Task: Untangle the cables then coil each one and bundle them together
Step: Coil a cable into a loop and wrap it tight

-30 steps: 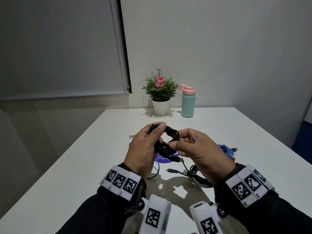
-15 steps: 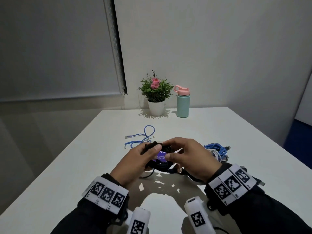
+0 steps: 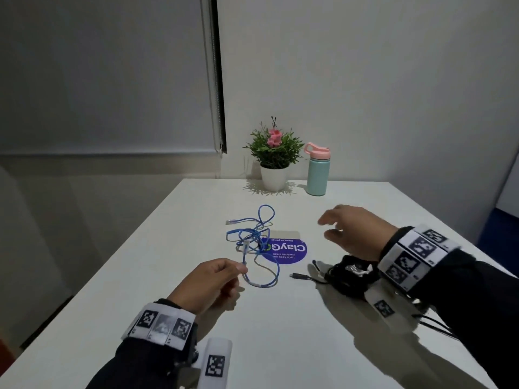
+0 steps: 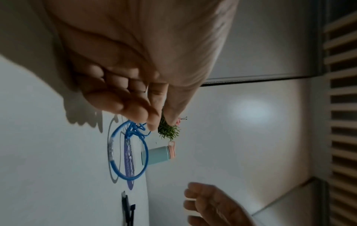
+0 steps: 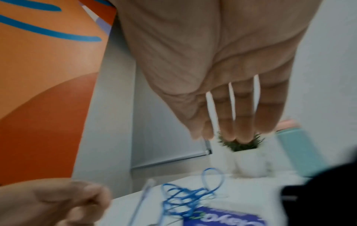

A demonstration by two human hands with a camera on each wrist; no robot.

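blue cable (image 3: 254, 245) — thin, looped — pinched by left hand (image 3: 206, 282).

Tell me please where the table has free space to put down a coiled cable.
Free: the near strip of the table between both wrists, and the left edge beside the left hand. Crowded: the middle, with the blue cable and purple sticker; black cables under the right hand.

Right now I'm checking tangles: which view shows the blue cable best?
The head view: the whole blue cable lies sharp on the table. Left wrist shows only its near loop; right wrist shows it blurred.
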